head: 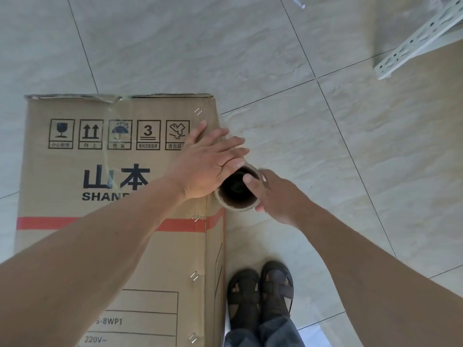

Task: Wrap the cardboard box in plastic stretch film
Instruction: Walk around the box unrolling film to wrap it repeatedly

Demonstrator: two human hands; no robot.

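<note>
Nearest the camera, two dark sandals (260, 294) stand together on the tiled floor (325, 146), just beside the right edge of the cardboard box (112, 184). The box lies flat on the floor, printed with handling symbols and a red stripe, staples along its seam. Beside that edge, the right hand (278, 196) grips the stretch film roll (238, 190), thumb hooked inside its cardboard core. The left hand (208, 164) rests across the box corner and roll, fingers straight and spread. Far right, a perforated metal shelf rail (421, 38) lies on the floor.
</note>
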